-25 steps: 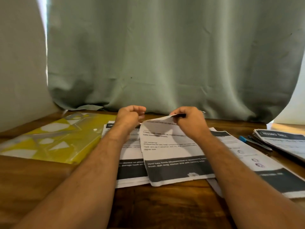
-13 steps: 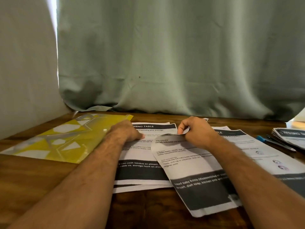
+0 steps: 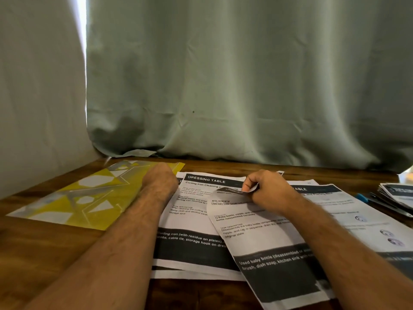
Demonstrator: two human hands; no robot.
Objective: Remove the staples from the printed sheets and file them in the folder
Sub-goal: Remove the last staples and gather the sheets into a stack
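My right hand [image 3: 266,191] pinches the curled top corner of a printed sheet about a baby bottle [image 3: 257,238], which lies askew on other sheets. Under it lies a sheet headed "Dressing Table" [image 3: 194,198], and another printed sheet [image 3: 348,211] is spread out to the right. A yellow patterned plastic folder [image 3: 89,198] lies flat at the left. My left hand [image 3: 159,179] is at the folder's right edge, seen from behind and blurred, so its fingers are hidden. No staple is visible.
The wooden table [image 3: 44,253] ends at a green curtain [image 3: 223,86] close behind the papers. At the far right lie a blue pen [image 3: 362,197], a dark slim tool [image 3: 388,206] and another stack of printed sheets [image 3: 400,193].
My left hand left the papers and moved left to the folder's edge. My right hand lowered the baby-bottle sheet and swung it toward me, still pinching its top corner.
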